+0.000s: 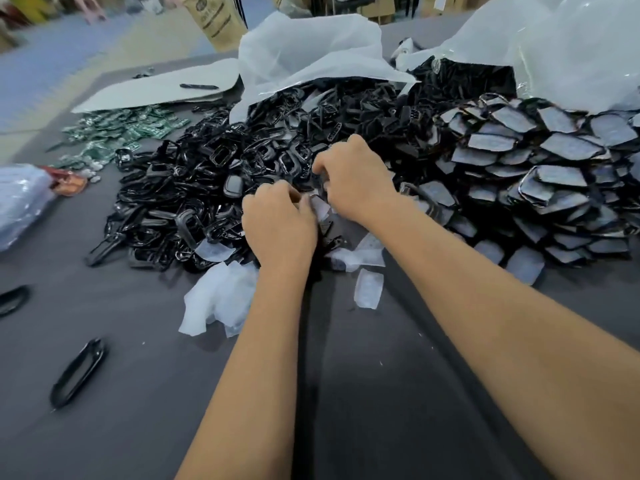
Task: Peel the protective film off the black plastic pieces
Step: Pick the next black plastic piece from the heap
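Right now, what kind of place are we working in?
Probably a factory or warehouse workbench: heaps of black plastic pieces, a pile of green circuit boards, and cardboard boxes stacked behind the grey table.

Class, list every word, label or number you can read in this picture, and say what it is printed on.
None can be read.
Brown paper sack at the back: dark print and a round emblem, too blurred to read.
Green circuit boards: any markings are too small to read.

Two bare hands, left (278,223) and right (353,174), worked at one table (381,393). Two black oval frames (78,372) lay apart at its left; the heaped black pieces (194,188) were too many to count.
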{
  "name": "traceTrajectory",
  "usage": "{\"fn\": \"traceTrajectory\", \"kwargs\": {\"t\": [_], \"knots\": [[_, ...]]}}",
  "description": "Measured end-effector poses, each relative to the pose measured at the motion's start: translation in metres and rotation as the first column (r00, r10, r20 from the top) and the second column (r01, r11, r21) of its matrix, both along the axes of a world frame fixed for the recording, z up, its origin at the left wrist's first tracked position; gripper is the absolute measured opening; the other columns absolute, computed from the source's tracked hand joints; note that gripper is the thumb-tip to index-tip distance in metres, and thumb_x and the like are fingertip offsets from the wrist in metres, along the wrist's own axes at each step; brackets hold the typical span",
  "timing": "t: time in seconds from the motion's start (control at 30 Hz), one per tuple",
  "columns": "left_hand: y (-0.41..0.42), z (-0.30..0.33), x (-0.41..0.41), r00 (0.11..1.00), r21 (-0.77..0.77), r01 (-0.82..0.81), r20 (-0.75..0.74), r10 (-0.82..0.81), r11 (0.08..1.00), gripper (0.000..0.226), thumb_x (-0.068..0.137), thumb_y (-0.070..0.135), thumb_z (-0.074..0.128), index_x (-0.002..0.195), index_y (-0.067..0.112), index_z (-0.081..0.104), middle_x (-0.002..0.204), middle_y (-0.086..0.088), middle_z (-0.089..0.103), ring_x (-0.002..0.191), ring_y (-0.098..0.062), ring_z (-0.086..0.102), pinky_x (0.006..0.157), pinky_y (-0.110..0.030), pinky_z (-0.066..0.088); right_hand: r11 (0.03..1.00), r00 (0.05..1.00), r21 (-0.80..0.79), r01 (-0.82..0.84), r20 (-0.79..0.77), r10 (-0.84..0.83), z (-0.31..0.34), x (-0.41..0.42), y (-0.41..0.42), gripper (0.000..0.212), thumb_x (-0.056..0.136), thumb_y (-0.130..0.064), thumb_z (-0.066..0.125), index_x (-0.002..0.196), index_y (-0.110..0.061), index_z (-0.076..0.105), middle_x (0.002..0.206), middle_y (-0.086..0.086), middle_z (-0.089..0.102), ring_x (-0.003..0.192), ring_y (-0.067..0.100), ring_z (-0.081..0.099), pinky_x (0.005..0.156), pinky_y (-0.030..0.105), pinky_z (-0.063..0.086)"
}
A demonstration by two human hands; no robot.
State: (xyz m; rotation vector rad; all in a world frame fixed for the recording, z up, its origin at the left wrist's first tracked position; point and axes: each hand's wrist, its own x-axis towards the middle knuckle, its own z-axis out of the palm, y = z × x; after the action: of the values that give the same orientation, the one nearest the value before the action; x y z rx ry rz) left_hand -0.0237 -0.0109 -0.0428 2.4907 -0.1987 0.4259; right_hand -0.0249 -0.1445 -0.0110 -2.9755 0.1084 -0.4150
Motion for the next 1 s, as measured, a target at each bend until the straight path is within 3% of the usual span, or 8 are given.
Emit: {"fn": "traceTrajectory", "kwargs": {"t": [0.17,0.33,0.53,0.63,0.73,0.8,0.87,1.0], "knots": [[0.014,-0.002,0.002,0.995,-0.186,-0.098,0.012,0.102,0.978,0.01,0.088,0.021,0.075,0.091,0.016,0.067,0.088,0.005,0.067,0.092,-0.022,0.06,0.072,-0.025,0.032,0.996,0.997,-0.066,0.062,-0.042,-0.065,-0.008,0.007,0.009,0.031,0.098,-0.011,0.061,0.129,-0.019,0.063,0.128,0.007,0.062,0.126,0.029,0.049,0.099,0.043,0.048],[0.013,0.002,-0.003,0.992,-0.373,-0.036,0.096,0.077,0.927,0.023,0.083,0.01,0.078,0.101,0.018,0.066,0.087,0.006,0.066,0.086,-0.018,0.063,0.08,-0.03,0.047,0.994,0.995,0.061,0.096,0.019,-0.097,-0.011,0.003,0.014,0.024,0.09,0.0,0.064,0.108,-0.014,0.071,0.111,0.007,0.069,0.113,0.027,0.059,0.094,0.039,0.054],[0.01,0.0,-0.003,0.995,-0.391,0.055,0.099,-0.018,0.919,0.015,0.083,0.016,0.082,0.082,0.013,0.067,0.089,-0.004,0.067,0.089,-0.024,0.062,0.085,-0.041,0.05,0.994,0.995,-0.047,0.096,0.021,-0.096,-0.016,0.001,0.021,0.028,0.096,-0.015,0.059,0.122,-0.02,0.067,0.118,0.009,0.062,0.118,0.028,0.051,0.092,0.04,0.045],[0.008,0.0,-0.005,0.989,-0.401,0.037,0.146,0.024,0.915,0.024,0.087,0.021,0.08,0.079,0.015,0.058,0.088,0.001,0.058,0.088,-0.023,0.056,0.08,-0.027,0.044,0.994,0.994,-0.057,0.094,0.061,-0.091,-0.016,-0.002,0.019,0.024,0.098,-0.012,0.055,0.113,-0.021,0.071,0.11,0.005,0.065,0.114,0.026,0.052,0.087,0.037,0.043],[0.007,0.002,-0.006,0.984,-0.456,-0.004,0.158,0.085,0.89,0.028,0.095,0.023,0.068,0.078,0.014,0.047,0.082,0.0,0.051,0.076,-0.018,0.046,0.069,-0.014,0.034,0.995,0.995,-0.034,0.091,0.05,-0.089,-0.018,-0.007,0.019,0.018,0.101,-0.027,0.06,0.114,-0.021,0.07,0.117,0.006,0.06,0.119,0.027,0.047,0.095,0.041,0.044],[0.005,0.002,-0.005,0.988,-0.536,-0.005,0.128,0.087,0.844,0.026,0.099,0.022,0.058,0.079,0.013,0.042,0.076,-0.005,0.055,0.069,-0.021,0.053,0.064,-0.022,0.038,0.997,0.997,-0.037,0.071,0.004,-0.071,-0.019,-0.011,0.019,0.027,0.101,-0.039,0.061,0.12,-0.021,0.066,0.124,0.007,0.058,0.126,0.029,0.044,0.102,0.046,0.042],[0.004,0.001,-0.004,0.994,-0.605,0.0,0.09,0.068,0.797,0.025,0.099,0.019,0.055,0.08,0.013,0.04,0.076,-0.012,0.06,0.068,-0.022,0.061,0.064,-0.038,0.045,0.997,0.998,-0.037,0.06,0.009,-0.06,-0.017,-0.013,0.018,0.03,0.1,-0.042,0.064,0.122,-0.022,0.066,0.124,0.006,0.061,0.126,0.028,0.046,0.103,0.047,0.04],[0.003,0.002,-0.006,0.999,-0.616,0.016,0.033,0.005,0.788,0.03,0.099,0.028,0.065,0.08,0.013,0.048,0.069,0.01,0.046,0.061,0.001,0.046,0.064,-0.016,0.038,0.997,0.995,0.022,0.077,0.059,-0.078,-0.015,-0.02,0.014,0.031,0.096,-0.037,0.071,0.119,-0.017,0.068,0.123,0.007,0.059,0.121,0.03,0.05,0.103,0.045,0.043]]}}
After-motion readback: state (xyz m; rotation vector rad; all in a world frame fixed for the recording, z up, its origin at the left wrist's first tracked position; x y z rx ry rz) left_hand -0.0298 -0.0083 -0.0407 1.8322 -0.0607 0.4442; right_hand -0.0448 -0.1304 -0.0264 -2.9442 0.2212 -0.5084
